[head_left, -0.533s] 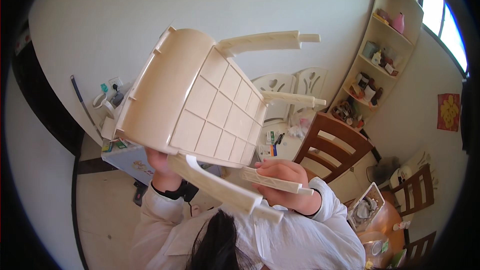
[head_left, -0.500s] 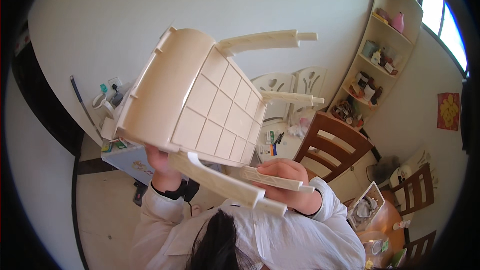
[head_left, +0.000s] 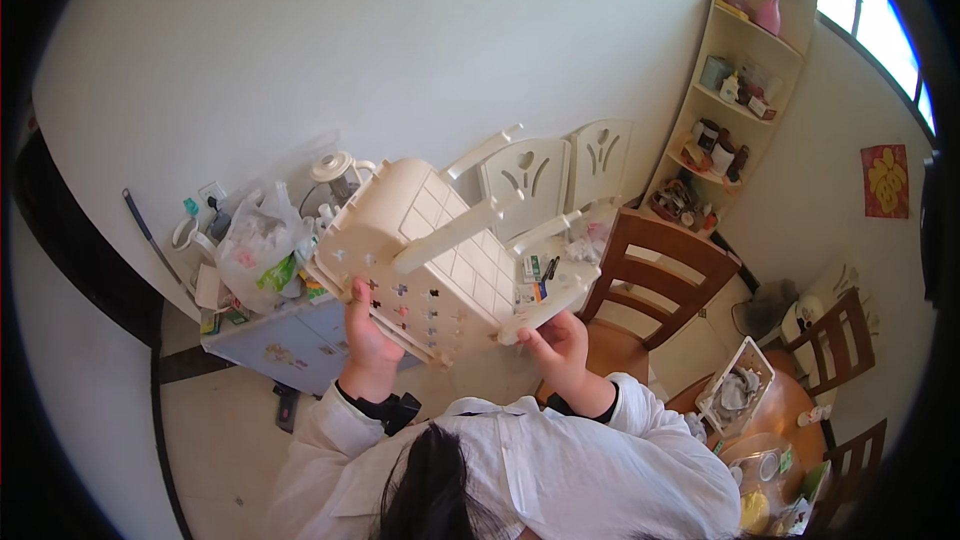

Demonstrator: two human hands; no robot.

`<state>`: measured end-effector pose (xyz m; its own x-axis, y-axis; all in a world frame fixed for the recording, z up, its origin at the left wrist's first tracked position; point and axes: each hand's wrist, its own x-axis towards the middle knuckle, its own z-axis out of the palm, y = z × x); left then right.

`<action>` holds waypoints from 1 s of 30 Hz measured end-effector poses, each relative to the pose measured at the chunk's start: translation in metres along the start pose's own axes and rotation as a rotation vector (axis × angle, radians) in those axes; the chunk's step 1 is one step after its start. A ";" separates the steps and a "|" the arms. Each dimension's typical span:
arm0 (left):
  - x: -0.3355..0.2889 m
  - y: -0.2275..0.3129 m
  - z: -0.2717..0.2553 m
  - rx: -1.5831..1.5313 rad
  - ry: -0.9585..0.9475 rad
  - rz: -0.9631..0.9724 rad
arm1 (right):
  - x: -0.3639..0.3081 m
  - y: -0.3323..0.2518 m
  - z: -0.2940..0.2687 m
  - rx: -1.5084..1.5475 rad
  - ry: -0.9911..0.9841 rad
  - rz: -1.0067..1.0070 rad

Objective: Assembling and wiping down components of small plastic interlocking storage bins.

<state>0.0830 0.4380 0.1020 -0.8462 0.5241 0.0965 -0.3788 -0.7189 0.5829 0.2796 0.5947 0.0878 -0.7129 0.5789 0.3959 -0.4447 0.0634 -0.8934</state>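
Note:
A cream plastic basket tier of a storage rack (head_left: 440, 320) is held up in front of me, tipped on its side. Its perforated side faces me and its gridded base faces right. Several posts stick out from the base, one being the near upper post (head_left: 455, 235). My left hand (head_left: 368, 345) grips the rim at the near left, thumb up along the perforated side. By the lower right corner, my right hand (head_left: 562, 348) has its fingers closed on the lower post (head_left: 550, 310). The basket's inside is turned away from view.
Behind the basket stands a low cabinet (head_left: 265, 345) with a plastic bag (head_left: 262, 240) and a jug (head_left: 340, 172) on top. White chair backs (head_left: 525, 185) lean by the wall. To the right are a wooden chair (head_left: 660, 280), corner shelves (head_left: 745, 70) and a round table (head_left: 795, 430).
The basket has moved lower and farther from me and turned, so its perforated side now shows. My right hand has shifted along with the lower post. Both hands keep hold.

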 end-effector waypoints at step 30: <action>0.061 0.034 -0.055 0.457 -0.202 -0.427 | -0.013 0.002 0.032 -1.556 -0.528 -0.172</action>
<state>-0.0019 0.4200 0.0837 -0.5529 0.8277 -0.0962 -0.4308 -0.1851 0.8833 0.2708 0.5609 0.0881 -0.9546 0.1770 0.2395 0.1706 0.9842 -0.0474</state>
